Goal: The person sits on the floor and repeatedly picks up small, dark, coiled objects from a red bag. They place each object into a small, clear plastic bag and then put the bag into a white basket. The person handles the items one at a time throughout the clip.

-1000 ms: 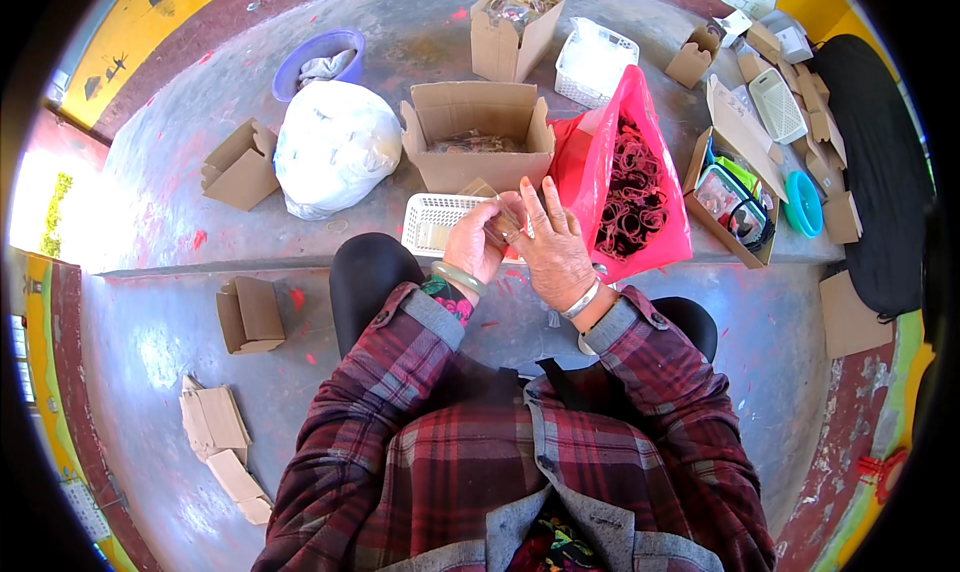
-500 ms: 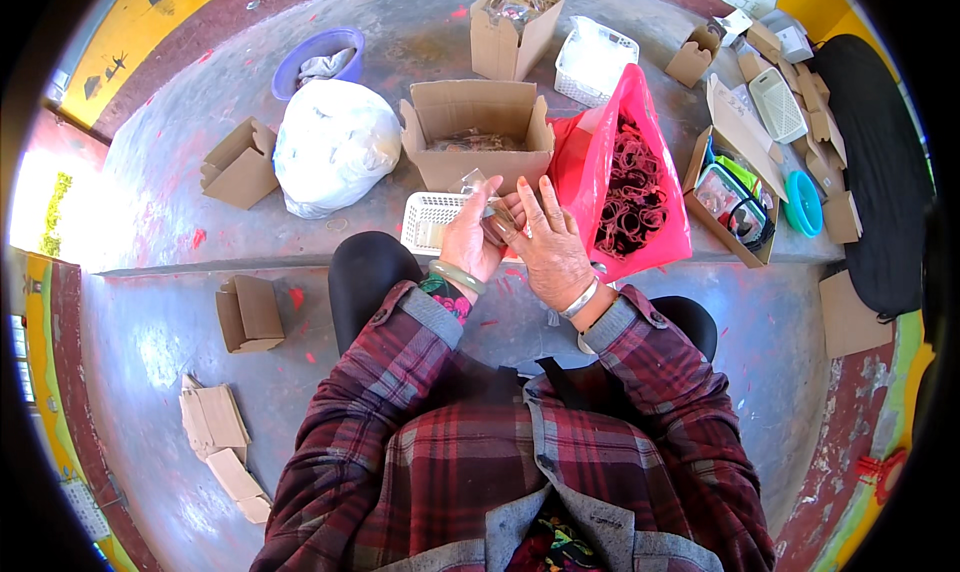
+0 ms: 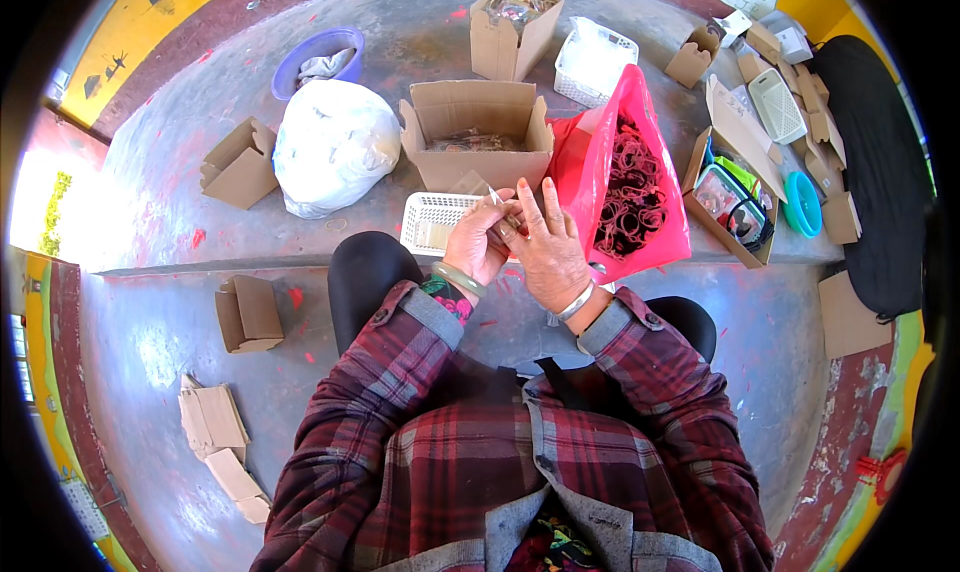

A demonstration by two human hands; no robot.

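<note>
My left hand (image 3: 476, 244), with a pale green bangle at its wrist, is closed on a small clear plastic bag (image 3: 468, 184) whose flap sticks up past the fingers. Against it works my right hand (image 3: 552, 260), wearing a silver bangle. Its thumb is bent in toward the left fingertips while two fingers point forward. What lies between the two hands is mostly hidden. Beneath the left hand sits a white slotted basket (image 3: 428, 222). Just beyond is an open cardboard box (image 3: 480, 170) with small wrapped items inside. A pink bag (image 3: 668, 244) of dark reddish loops stands to the right.
Left on the ledge are a stuffed white plastic bag (image 3: 335, 152), a purple basin (image 3: 285, 75) and a small carton (image 3: 240, 177). Behind stand another filled carton (image 3: 500, 54) and a white basket (image 3: 590, 77). At right are a box of goods (image 3: 748, 252) and a turquoise basin (image 3: 802, 207).
The clear bag's flap now rises more visibly above my left hand. My fingers have drawn closer together, and the brown item seen between them is now mostly covered.
</note>
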